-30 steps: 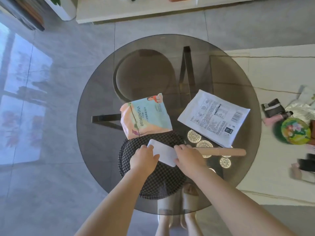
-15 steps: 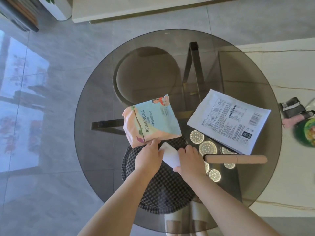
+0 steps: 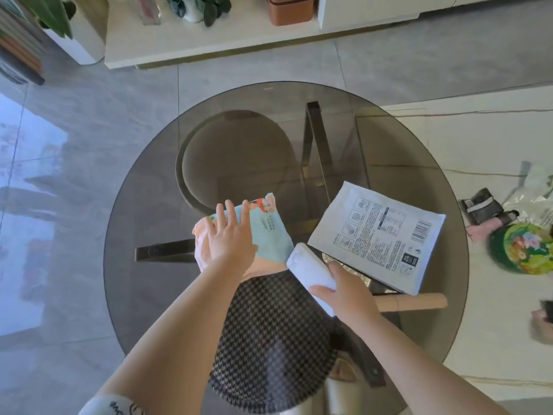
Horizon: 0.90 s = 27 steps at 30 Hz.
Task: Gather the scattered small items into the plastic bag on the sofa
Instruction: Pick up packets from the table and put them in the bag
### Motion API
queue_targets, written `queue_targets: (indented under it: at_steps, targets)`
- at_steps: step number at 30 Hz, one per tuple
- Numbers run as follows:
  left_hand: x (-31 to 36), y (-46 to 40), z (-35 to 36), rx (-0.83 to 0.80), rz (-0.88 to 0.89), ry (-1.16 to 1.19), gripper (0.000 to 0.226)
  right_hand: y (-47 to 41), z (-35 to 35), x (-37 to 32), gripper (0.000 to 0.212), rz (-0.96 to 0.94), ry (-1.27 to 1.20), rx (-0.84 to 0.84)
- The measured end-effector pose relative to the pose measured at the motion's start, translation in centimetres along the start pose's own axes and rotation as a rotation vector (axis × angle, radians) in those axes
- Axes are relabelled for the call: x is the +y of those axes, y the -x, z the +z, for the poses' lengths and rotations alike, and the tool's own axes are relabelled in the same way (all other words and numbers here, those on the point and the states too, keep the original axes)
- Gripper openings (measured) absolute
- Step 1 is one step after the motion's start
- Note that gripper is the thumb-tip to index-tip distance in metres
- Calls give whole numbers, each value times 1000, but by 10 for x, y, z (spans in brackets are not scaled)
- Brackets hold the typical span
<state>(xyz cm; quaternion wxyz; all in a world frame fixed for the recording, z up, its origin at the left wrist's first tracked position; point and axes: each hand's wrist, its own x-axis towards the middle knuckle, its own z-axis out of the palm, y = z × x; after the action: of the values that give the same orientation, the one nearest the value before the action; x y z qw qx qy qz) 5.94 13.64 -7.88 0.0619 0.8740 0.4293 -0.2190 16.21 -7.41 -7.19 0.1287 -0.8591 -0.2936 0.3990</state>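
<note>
Fingers (image 3: 321, 290) of the right hand (image 3: 347, 292) curl around one small white packet (image 3: 309, 269), gripping its near end while the far end sticks out toward the middle of the round glass tabletop (image 3: 155, 205). Left hand (image 3: 229, 239) lies flat, its fingers straight and spread, pressing on top of one pink and pale blue pouch (image 3: 269, 232); the fingertips reach the pouch's far edge, and the pouch sits just left of the white packet.

One large white flat packet (image 3: 378, 235) printed with small text and a barcode lies on the tabletop, to the right of the small packet and close to it. Beneath its near edge sits one wooden handle (image 3: 413, 302), with shiny silver discs partly hidden under the packet; their number cannot be told. One black and white checked round mat (image 3: 269, 348) rests at the near edge of the tabletop, under both forearms.

Right of the tabletop, on a pale surface, lie one green round tin (image 3: 522, 248) with a colourful lid, one dark folded item, and a crinkled clear plastic bag (image 3: 535, 196), all well apart from the hands.
</note>
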Motion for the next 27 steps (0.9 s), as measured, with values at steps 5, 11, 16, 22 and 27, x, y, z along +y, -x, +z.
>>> queue_targets:
  at_steps: [5, 11, 16, 22, 27]
  targets:
    - [-9, -14, 0, -132, -83, -78, 115, -2, 1, 1, 42, 15, -69, 9]
    - [5, 10, 5, -216, -251, 109, 97, 11, -10, 1, 38, 58, -218, 48]
    - [10, 36, 11, -257, -482, 448, 77, 30, -25, 6, 36, 118, -335, 117]
    - [12, 53, 19, -325, -611, 582, 73, 45, -32, 9, 37, 146, -399, 150]
    - [13, 72, 5, -308, -529, 796, 54, 66, -45, 7, 36, 194, -562, 163]
